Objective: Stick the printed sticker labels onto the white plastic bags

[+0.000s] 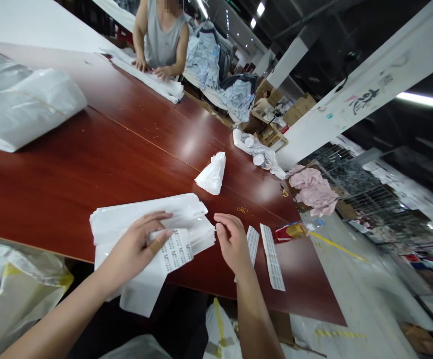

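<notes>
My left hand [143, 244] is closed on a label sheet [177, 252] printed with rows of "M" labels, thumb on top. The sheet lies over a stack of white plastic bags [119, 217], whose near part hangs past the table's front edge. Just off the right end of the stack is my right hand [234, 242], fingers curved and thumb a little apart from the index finger. Nothing shows between them. Beyond my right hand lie a label strip [252, 242], partly hidden by that hand, and a second label strip [272, 257].
A bundled white bag pile [219, 172] sits mid-table [134, 164]. Large folded plastic [33, 107] lies at left. At right are a red-and-gold packet [291, 232], scissors [283, 191] and a clear bag of round items [259, 154]. Across the table a person [164, 40] handles white material.
</notes>
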{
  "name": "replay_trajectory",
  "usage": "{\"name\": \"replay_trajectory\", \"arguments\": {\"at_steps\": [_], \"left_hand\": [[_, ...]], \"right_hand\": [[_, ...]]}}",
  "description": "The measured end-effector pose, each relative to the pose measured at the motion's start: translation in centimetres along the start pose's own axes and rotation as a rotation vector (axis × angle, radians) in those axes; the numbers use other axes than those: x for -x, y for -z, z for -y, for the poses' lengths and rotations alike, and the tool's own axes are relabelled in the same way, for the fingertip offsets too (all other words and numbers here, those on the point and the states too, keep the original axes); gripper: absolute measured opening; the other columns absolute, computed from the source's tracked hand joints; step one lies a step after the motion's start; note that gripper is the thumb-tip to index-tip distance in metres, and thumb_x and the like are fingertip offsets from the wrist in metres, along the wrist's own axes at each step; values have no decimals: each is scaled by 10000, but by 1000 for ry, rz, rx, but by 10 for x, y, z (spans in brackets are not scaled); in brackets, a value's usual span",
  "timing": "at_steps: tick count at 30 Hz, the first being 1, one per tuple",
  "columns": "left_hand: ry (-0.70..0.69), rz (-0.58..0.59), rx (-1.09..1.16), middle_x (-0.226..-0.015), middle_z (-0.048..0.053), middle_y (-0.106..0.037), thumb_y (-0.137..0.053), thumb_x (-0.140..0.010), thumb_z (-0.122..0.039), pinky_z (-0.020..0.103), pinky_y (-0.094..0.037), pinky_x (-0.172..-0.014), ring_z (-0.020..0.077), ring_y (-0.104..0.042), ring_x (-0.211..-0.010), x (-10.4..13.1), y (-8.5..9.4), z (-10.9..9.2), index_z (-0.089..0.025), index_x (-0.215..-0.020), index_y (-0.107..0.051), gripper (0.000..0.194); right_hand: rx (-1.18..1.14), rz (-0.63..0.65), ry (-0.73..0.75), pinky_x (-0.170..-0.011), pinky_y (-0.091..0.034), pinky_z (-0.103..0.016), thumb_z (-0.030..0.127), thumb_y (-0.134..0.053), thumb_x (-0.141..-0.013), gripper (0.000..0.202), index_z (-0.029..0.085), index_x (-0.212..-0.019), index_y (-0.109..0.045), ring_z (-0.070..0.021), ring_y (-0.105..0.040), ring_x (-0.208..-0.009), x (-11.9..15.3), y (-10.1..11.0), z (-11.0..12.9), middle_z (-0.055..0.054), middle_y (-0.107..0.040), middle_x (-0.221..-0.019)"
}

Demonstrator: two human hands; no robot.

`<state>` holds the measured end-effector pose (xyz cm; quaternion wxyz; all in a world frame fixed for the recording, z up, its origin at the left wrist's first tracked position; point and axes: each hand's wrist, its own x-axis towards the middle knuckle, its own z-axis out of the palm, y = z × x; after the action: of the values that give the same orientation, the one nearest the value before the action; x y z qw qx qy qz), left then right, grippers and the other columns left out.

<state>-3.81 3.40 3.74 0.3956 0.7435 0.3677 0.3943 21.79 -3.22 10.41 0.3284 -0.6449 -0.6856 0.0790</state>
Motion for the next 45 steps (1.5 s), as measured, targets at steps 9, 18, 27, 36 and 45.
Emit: {"name": "replay_trajectory", "arguments": {"at_steps": [9,18,27,36,45], "left_hand": [[-51,166,121,-1321,48,-677,-554,-994,-443,342,-561,-950,239,-683,-1118,11,8,-25,-242,-957,-671,235],[149,269,314,-861,14,-697,-558,-982,-495,269,-518,-713,181,-641,-791,4,-17,-9,-213,-914,-683,317],[227,213,222,-653,-49,-475,-543,-986,-460,225,-361,-579,127,-460,-634,16,-32,0,-195,-723,-533,374],[245,198,85,-614,-58,-484,-481,-1007,-522,247,-354,-552,137,-483,-584,17,-40,-6,-210,-714,-489,428],[-83,180,60,-1224,62,-717,-477,-1033,-453,393,-478,-1045,261,-629,-1205,22,-43,-5,-218,-857,-668,350]], "right_hand": [[-1,0,139,-1097,-458,-477,239,-575,-988,185,263,-1085,-730,-249,-580,-1246,21,-19,-16,-56,-708,-1215],[-310,293,-246,-827,-582,-303,324,-681,-931,310,333,-1240,-693,-181,-698,-948,33,-23,32,-1,-738,-1117],[71,42,136,-900,-509,-373,192,-641,-952,204,261,-1135,-698,-203,-660,-1000,50,-37,33,-30,-749,-1088],[235,-18,188,-878,-465,-387,162,-660,-935,169,267,-1065,-687,-198,-674,-962,60,-45,28,-14,-757,-1035],[-203,47,-47,-812,-543,-343,194,-620,-924,55,236,-908,-650,-188,-666,-880,59,-7,30,-26,-706,-935]]}}
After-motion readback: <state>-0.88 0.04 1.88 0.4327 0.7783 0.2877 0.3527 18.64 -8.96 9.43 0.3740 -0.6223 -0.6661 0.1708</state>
